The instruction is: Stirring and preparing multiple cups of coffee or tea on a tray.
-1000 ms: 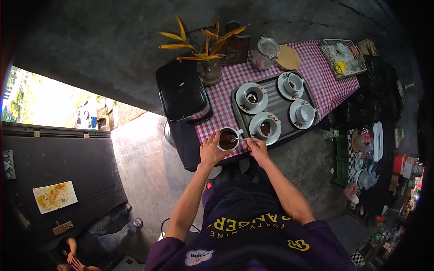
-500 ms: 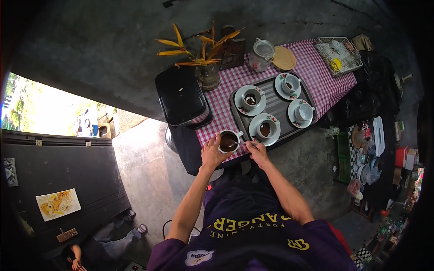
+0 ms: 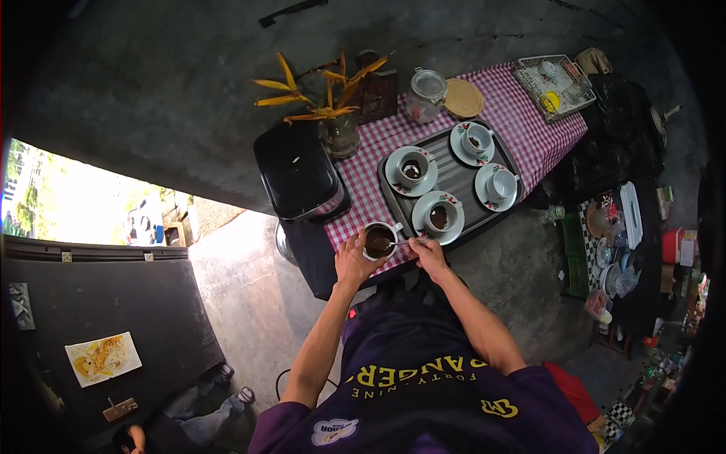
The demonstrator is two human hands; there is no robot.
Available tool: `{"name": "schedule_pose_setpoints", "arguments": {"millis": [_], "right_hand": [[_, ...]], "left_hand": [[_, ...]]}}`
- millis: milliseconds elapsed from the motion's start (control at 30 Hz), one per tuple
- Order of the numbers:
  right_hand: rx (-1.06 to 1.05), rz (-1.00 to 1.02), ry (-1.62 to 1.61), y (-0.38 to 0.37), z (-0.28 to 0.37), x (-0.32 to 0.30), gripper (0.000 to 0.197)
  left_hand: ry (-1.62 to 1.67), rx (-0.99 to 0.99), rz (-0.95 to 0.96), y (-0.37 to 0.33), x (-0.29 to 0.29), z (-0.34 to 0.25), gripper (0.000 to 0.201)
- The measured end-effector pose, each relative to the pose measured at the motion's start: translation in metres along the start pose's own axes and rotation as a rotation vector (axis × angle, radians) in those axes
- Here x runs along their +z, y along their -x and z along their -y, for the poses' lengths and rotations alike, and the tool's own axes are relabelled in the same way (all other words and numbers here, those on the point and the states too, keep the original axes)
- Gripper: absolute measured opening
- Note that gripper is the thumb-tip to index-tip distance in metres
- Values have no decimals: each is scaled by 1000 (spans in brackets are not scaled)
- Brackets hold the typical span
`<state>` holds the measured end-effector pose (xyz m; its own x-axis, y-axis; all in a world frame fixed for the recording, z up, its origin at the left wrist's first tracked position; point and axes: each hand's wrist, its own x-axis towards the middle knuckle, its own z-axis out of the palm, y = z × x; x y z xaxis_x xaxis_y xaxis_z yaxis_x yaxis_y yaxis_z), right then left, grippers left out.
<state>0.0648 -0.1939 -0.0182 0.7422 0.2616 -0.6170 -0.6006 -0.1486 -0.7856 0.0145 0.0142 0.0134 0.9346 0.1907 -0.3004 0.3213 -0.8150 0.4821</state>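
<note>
A white mug (image 3: 370, 230) with dark brown ground contents stands on the checked cloth by the table's near edge. My left hand (image 3: 352, 262) is wrapped round its left side. My right hand (image 3: 429, 257) grips a metal spoon (image 3: 401, 243), whose bowl end dips into the brown stuff inside the mug. Just beyond, a grey ribbed tray (image 3: 454, 181) carries several white cups on flower-patterned saucers. Dark grounds show in the near cup (image 3: 451, 206), the left cup (image 3: 426, 157) and the far cup (image 3: 485, 143). The right cup (image 3: 501, 184) looks pale inside.
Left of the tray sits a black lidded box (image 3: 295, 170), with a glass vase (image 3: 339, 138) of orange leaves behind it. A clip-top glass jar (image 3: 425, 97), a round wooden lid (image 3: 463, 98) and a wire basket (image 3: 556, 87) stand along the back. A person lies at lower left.
The whole view has shifted slightly, moving the table a little left in the picture. Both hands keep their holds, and the spoon stays in the mug at a slightly different angle.
</note>
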Motion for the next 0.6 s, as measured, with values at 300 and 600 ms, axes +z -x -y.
{"name": "schedule_pose_setpoints", "arguments": {"millis": [300, 600], "right_hand": [[-63, 46, -152, 9, 49, -36, 28], [-156, 12, -228, -24, 110, -164, 26]], "left_hand": [[-41, -22, -69, 0, -8, -31, 93], [215, 180, -303, -57, 3, -123, 68]]}}
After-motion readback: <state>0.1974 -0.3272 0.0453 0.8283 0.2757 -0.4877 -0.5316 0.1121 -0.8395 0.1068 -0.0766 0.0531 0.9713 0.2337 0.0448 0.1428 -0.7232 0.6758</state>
